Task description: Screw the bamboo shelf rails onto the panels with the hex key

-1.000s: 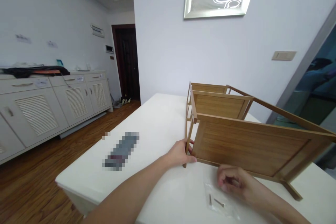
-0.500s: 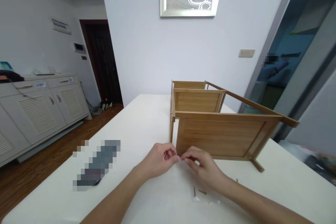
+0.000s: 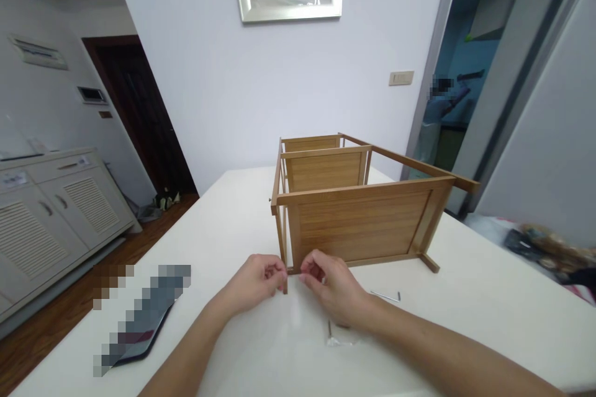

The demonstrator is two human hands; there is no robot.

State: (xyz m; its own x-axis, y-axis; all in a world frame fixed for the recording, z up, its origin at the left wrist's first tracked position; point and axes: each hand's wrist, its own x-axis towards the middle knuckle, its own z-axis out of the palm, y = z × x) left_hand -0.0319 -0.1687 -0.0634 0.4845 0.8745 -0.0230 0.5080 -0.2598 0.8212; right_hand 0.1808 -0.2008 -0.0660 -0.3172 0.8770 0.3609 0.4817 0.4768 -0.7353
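Observation:
A wooden shelf unit [image 3: 363,220] lies on its side on the white table [image 3: 261,353], its panels standing on edge. My left hand [image 3: 258,279] is closed in a pinch at the left of the near lower leg end [image 3: 285,282]; what its fingertips hold, if anything, is too small to tell. My right hand [image 3: 333,285] is also pinched, just right of that leg, close to the bottom rail; I cannot make out anything between its fingers. A hex key [image 3: 386,296] lies right of my right hand. Below that hand is a small clear plastic bag [image 3: 342,340], with a thin screw showing.
A dark phone-like object [image 3: 144,329], partly blurred out, lies on the table's left side. Behind the table is a wall with a framed mirror [image 3: 291,12]. A white cabinet [image 3: 69,198] stands at left. Through the doorway at right is another person [image 3: 437,105].
The view has turned right, so the shelf appears further left. My hands, close together before, are now apart on either side of the leg end. The hex key is more exposed.

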